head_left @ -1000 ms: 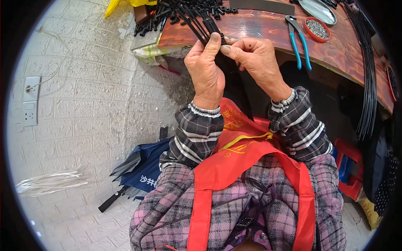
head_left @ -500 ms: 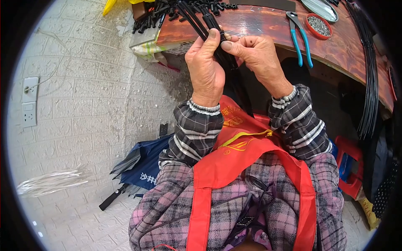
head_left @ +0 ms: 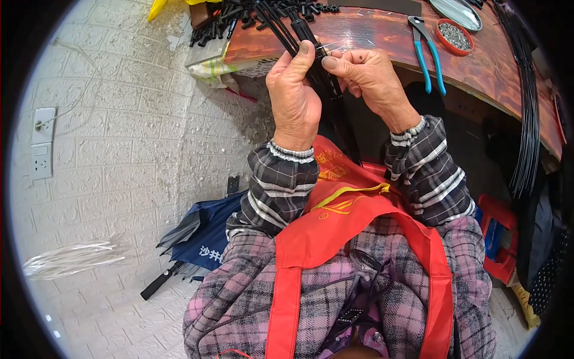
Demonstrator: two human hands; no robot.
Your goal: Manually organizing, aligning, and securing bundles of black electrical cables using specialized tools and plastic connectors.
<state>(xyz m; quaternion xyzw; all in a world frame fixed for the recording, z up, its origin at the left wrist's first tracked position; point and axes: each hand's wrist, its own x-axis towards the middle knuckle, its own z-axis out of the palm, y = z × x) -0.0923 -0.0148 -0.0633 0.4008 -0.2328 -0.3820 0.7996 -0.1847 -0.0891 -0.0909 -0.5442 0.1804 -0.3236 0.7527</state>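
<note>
My left hand (head_left: 294, 96) is closed around a black umbrella frame (head_left: 301, 29), a bundle of thin dark ribs meeting at a black hub. The bundle slants from the table edge down past my wrists, its lower part dim between my forearms. My right hand (head_left: 369, 81) is pinched, thumb against forefinger, at the side of the bundle. A thin silvery wire (head_left: 332, 47) sticks out at the right fingertips; its inner end is hidden by fingers and ribs.
Black plastic parts (head_left: 210, 33) are heaped at the table's far left. Blue-handled pliers (head_left: 428, 57) lie beside a red dish (head_left: 471, 48) of small metal bits. Long dark ribs (head_left: 526, 119) hang over the right edge. A folded blue umbrella (head_left: 206, 230) leans by the wall.
My right hand has shifted slightly right and down, its fingers a little more bent. The left hand keeps its hold on the umbrella frame.
</note>
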